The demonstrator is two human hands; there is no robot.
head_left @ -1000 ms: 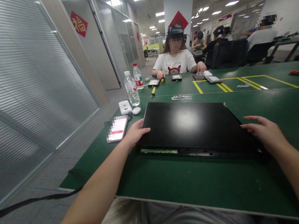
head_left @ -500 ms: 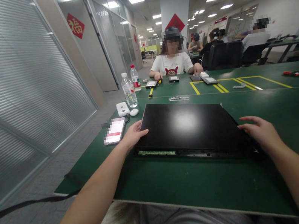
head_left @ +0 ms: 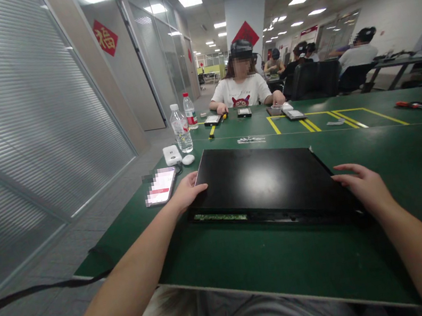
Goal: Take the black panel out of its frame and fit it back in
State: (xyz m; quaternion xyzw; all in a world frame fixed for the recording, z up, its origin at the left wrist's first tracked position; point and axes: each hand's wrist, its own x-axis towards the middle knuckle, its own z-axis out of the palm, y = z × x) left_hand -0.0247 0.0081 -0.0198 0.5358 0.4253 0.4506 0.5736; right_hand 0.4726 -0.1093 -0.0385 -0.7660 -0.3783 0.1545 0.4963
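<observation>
While left hand (head_left: 189,191) pinches black panel (head_left: 255,180), right hand (head_left: 367,187) spread at edge, green table (head_left: 288,258) beneath, blinds (head_left: 21,114) leftward.

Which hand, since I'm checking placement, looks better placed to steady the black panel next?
Probably the left hand: its thumb lies over one edge of the black panel, while the right hand seems to touch the opposite edge only with its tips.

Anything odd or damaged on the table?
One thing: the black rectangular flat panel has a narrow green circuit-board strip exposed along its near edge, which looks uncovered, perhaps missing a bezel. No spill or crack is visible.
</observation>
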